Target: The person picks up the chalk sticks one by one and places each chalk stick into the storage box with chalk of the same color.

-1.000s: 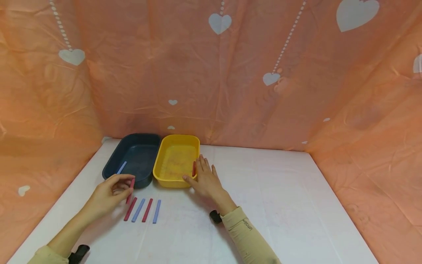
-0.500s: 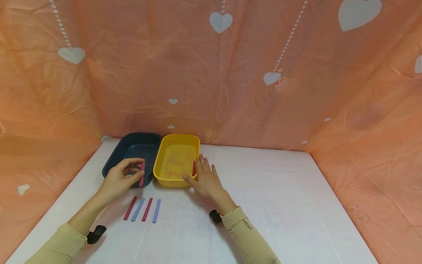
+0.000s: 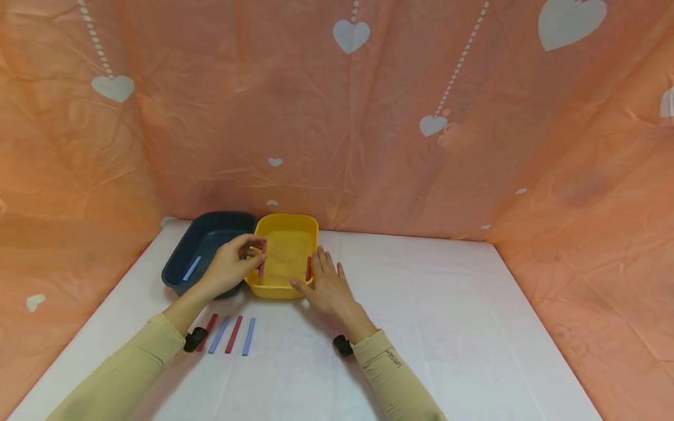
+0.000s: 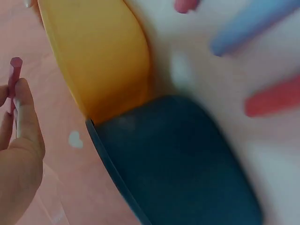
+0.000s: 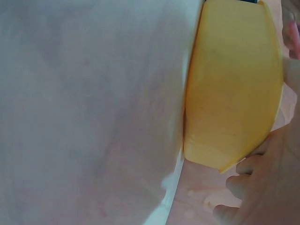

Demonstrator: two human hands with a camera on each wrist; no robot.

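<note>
My left hand [image 3: 230, 266] pinches a dark pink stick [image 3: 262, 257] between thumb and fingertips, over the left side of the yellow tray [image 3: 284, 293]. The left wrist view shows the end of this stick [image 4: 16, 63] above the fingers. My right hand [image 3: 332, 286] rests at the tray's right front corner with its fingers straight, the thumb at the front rim. Inside the yellow tray a red stick [image 3: 309, 268] lies along the right wall. A dark blue tray [image 3: 176, 260] stands beside it on the left, with a light blue stick [image 3: 192, 268] inside.
On the white table [image 3: 447, 327], several sticks lie in a row before the trays, such as a red stick [image 3: 234, 334] and a light blue stick [image 3: 249, 337]. A peach curtain [image 3: 316, 117] with white hearts encloses the back and sides.
My left hand has carried the dark pink stick from in front of the dark blue tray rightward and up, over the yellow tray. The right hand has stayed in place.
</note>
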